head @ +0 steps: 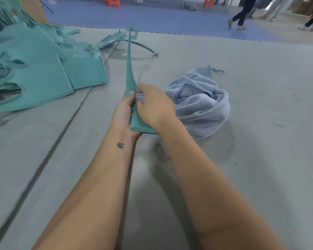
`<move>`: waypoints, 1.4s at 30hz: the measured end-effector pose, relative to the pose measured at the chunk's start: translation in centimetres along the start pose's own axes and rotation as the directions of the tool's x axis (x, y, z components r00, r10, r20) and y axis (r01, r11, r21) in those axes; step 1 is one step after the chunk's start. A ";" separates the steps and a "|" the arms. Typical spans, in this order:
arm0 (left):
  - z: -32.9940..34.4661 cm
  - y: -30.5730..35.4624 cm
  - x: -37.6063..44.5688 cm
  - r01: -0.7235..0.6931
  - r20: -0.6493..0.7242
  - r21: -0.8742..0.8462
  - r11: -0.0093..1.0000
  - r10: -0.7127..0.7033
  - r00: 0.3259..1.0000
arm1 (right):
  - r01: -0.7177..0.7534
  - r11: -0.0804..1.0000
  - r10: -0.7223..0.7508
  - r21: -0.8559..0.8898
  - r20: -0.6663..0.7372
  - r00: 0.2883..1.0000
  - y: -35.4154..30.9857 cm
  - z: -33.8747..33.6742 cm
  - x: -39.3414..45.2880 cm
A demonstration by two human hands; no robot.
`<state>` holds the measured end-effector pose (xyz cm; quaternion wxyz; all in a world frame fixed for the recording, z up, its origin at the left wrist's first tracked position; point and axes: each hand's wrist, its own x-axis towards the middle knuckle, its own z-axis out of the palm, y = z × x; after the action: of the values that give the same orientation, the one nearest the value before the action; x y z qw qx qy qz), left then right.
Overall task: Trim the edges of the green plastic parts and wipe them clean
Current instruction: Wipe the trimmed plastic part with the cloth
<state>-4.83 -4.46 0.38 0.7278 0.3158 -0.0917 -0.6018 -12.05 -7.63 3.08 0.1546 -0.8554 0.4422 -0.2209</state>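
A long, narrow green plastic part (129,65) stands almost upright in the middle of the view, its thin tip with a round hole pointing away. My left hand (124,112) grips its wide lower end from the left. My right hand (154,103) presses a bunched corner of the pale blue cloth (201,101) against the part's right face. The remainder of the cloth lies crumpled on the grey mat just right of my hands.
A pile of green plastic panels (36,69) lies at the left. A curved green part (119,39) rests behind the held one. The grey floor mat (242,159) has a dark seam at the left. People's legs (242,13) pass at the far right.
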 end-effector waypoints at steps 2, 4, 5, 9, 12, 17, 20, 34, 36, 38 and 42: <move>0.0 -0.1 0.1 -0.022 0.001 0.013 1.000 0.022 1.000 | 0.059 0.998 -0.059 -0.016 0.029 0.998 0.4 0.0 -0.5; -0.1 -0.1 0.3 -0.028 -0.011 0.020 0.999 0.028 1.000 | 0.121 0.991 -0.125 0.048 0.091 0.988 1.0 -0.4 -1.1; -0.2 -0.1 0.4 -0.016 -0.013 0.029 0.999 0.017 1.000 | 0.144 0.985 -0.154 0.093 0.113 0.982 1.1 -0.8 -1.4; -0.2 -0.1 0.6 0.013 0.001 0.076 0.997 -0.013 1.000 | 0.126 0.897 -0.240 0.423 0.228 0.944 2.0 -2.6 -3.0; -0.3 -0.2 0.8 -0.049 0.002 0.146 0.988 0.049 0.999 | 0.096 0.849 -0.290 0.519 0.307 0.907 2.8 -3.6 -4.2; -0.2 -0.3 0.7 -0.129 -0.039 0.196 0.972 0.139 0.990 | 0.081 0.893 -0.242 0.442 0.322 0.915 2.8 -3.5 -4.1; 0.0 -0.4 0.8 -0.148 -0.042 0.177 0.973 0.157 0.987 | 0.004 0.927 -0.164 0.375 0.396 0.903 3.0 -4.2 -3.9; -0.2 -0.3 0.7 -0.136 -0.014 0.143 0.980 0.140 0.990 | -0.213 0.971 0.173 0.113 0.287 0.942 8.4 -6.3 -3.5; -0.3 -0.2 0.7 -0.129 0.003 0.144 0.981 0.130 0.991 | -0.259 0.965 0.260 -0.028 0.018 0.966 9.2 -5.3 -3.5; -0.4 -0.1 0.7 -0.124 0.028 0.162 0.979 0.121 0.992 | -0.295 0.955 0.290 -0.027 -0.109 0.951 9.6 -4.7 -3.5; -0.2 -0.2 0.8 -0.154 0.080 0.226 0.962 0.140 0.987 | -0.210 0.944 0.262 0.256 -0.191 0.946 9.7 -4.4 -3.3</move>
<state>-4.68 -5.12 -0.06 0.7255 0.3715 -0.2073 -0.5410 -22.67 -10.66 1.56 0.2285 -0.7418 0.5276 -0.3451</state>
